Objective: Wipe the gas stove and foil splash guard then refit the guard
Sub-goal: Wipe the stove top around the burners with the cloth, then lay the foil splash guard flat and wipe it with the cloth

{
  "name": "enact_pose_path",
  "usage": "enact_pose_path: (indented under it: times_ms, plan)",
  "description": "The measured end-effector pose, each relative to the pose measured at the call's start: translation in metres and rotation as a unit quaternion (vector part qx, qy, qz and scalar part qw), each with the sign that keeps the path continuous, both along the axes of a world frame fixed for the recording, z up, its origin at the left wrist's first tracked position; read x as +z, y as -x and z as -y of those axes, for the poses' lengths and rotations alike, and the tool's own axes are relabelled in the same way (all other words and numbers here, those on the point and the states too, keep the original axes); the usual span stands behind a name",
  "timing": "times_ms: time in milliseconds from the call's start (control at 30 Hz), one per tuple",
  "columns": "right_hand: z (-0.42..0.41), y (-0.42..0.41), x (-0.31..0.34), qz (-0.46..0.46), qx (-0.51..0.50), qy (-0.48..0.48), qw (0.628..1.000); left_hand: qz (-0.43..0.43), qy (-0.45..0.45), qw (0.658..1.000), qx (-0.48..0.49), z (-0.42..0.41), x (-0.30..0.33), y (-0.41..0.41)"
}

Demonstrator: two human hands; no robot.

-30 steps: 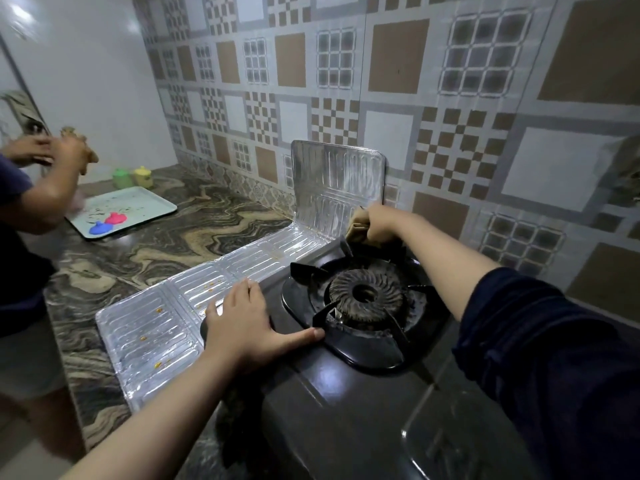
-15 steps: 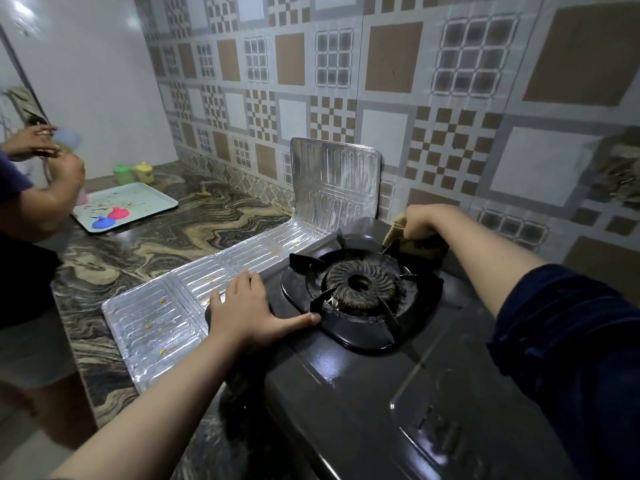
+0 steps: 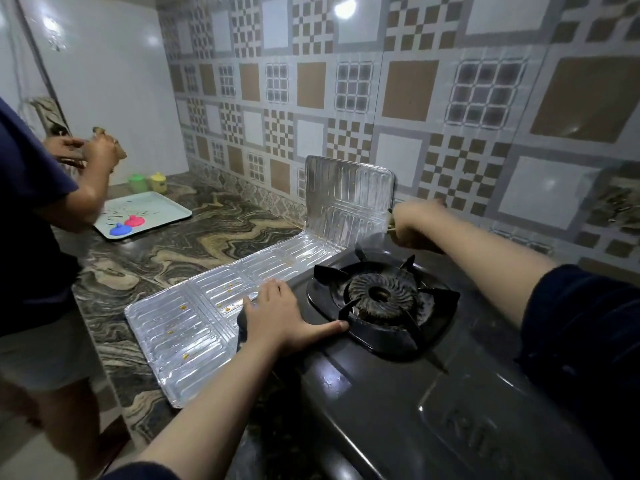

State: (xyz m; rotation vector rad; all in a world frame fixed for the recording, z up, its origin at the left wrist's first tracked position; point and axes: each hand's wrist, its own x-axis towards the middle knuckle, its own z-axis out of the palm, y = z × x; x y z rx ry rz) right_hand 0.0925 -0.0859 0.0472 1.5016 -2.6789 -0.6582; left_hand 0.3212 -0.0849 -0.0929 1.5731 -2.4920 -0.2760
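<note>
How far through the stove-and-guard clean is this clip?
Done: nothing visibly finished. In hand: the right hand grips a cloth at the gas stove back edge, beside the upright panel of the foil splash guard; the left hand presses flat on the stove. Left: the guard shows orange spots and lies flat on the counter, not refitted.

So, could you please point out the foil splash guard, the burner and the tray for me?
foil splash guard [image 3: 194, 327], head view, flat panel on the counter
burner [image 3: 381, 296], head view, ridged ring around its centre hole
tray [image 3: 162, 206], head view, bare right part
</note>
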Motion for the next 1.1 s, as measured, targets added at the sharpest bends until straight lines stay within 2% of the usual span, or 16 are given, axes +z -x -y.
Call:
enact_pose_path:
  times_ms: [133, 233, 333, 400, 500, 633, 767, 933, 1100]
  plan:
    - [-0.005, -0.037, 0.017, 0.171, 0.081, 0.062, 0.98, -0.009, -0.033, 0.999, -0.013, 0.003, 0.0, 0.0]
    - [0.004, -0.074, 0.019, 0.178, 0.119, 0.064, 0.975, -0.032, -0.058, 0.996, -0.061, 0.013, 0.007, -0.007]
    - [0.034, -0.116, 0.013, 0.165, 0.148, 0.066, 0.973, -0.122, -0.028, 0.988, -0.093, 0.034, 0.001, -0.037]
    - [0.057, -0.144, 0.007, 0.197, 0.161, 0.077, 0.964, -0.14, -0.005, 0.986, -0.087, 0.056, -0.014, -0.07]
    - [0.102, -0.187, -0.011, 0.242, 0.19, 0.063, 0.949, -0.091, -0.01, 0.995, -0.051, 0.098, -0.046, -0.132]
    - [0.171, -0.248, -0.058, 0.209, 0.261, 0.044, 0.941, -0.022, -0.049, 0.998, 0.013, 0.151, -0.078, -0.209]
    - [0.221, -0.295, -0.109, 0.194, 0.336, 0.024, 0.921, 0.048, -0.1, 0.994, 0.015, 0.186, -0.095, -0.256]
    - [0.264, -0.337, -0.166, 0.172, 0.4, 0.042, 0.899, 0.099, -0.173, 0.98, 0.0, 0.212, -0.109, -0.27]
    - [0.28, -0.349, -0.225, 0.118, 0.463, -0.039, 0.878, 0.126, -0.183, 0.975, 0.009, 0.222, -0.122, -0.27]
